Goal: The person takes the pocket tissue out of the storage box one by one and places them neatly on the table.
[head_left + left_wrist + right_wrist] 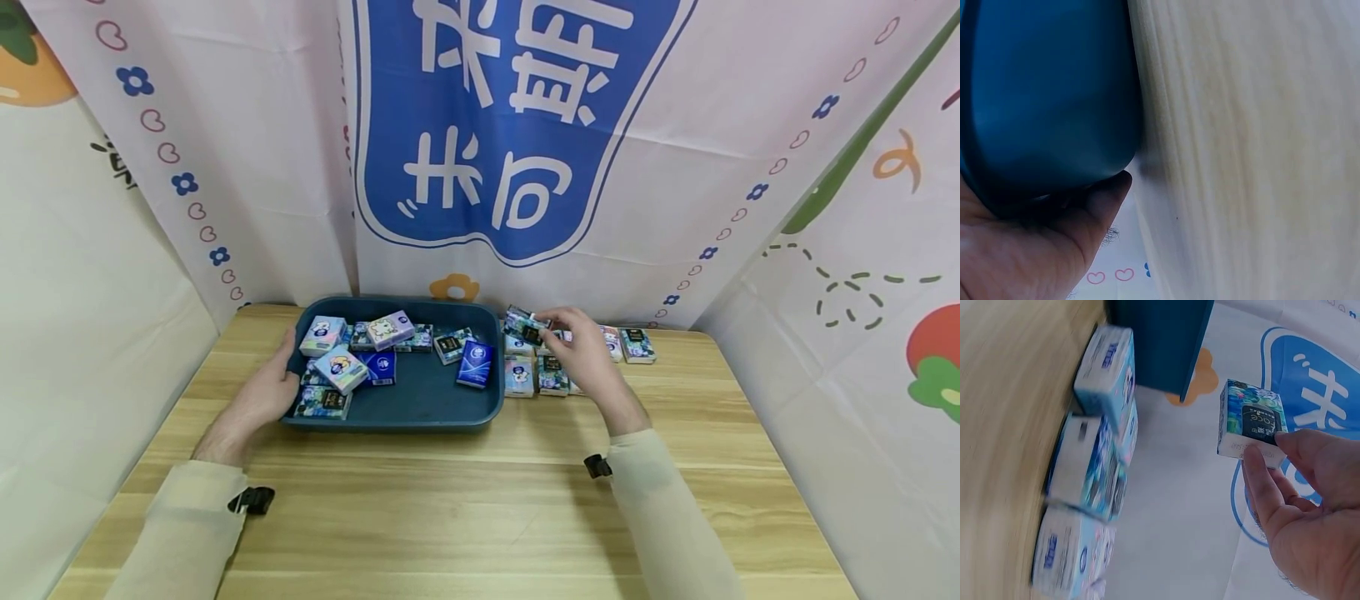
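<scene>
A dark blue-green tray (420, 417) on the table holds several small tissue packs, among them a purple one (390, 330) and a deep blue one (475, 364). My left hand (264, 390) lies against the outside of its left end, and the left wrist view shows the thumb (1100, 203) along the wall. My right hand (588, 354) pinches a dark floral tissue pack (1252, 419) between thumb and fingers. That pack is raised beside the tray's right end, above other packs.
Right of the tray, tissue packs stand in two rows, including a light blue pack (518, 377) and a floral pack (637, 346) at the far end. Behind the wooden table (465, 517) hangs a printed white cloth (285, 167).
</scene>
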### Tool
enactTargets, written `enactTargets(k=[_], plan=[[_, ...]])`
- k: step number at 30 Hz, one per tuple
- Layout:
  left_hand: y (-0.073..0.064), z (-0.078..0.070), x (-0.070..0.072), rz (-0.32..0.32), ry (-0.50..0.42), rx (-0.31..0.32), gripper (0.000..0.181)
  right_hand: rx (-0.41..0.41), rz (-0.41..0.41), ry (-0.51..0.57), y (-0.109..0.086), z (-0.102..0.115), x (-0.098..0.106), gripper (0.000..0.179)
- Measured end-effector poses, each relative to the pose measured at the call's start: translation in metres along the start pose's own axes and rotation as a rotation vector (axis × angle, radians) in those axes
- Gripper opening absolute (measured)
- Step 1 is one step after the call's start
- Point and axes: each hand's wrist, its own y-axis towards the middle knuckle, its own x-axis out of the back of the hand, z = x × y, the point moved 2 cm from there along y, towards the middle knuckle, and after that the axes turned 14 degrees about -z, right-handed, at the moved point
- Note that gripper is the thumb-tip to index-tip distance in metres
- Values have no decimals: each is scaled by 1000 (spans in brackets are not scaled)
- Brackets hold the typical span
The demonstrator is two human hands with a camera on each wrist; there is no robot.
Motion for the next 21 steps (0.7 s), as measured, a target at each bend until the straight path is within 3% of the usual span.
enactTargets(k=[21], plan=[[-1, 1, 0, -1, -2, -11, 83, -30, -54, -68, -11, -45, 47, 31]])
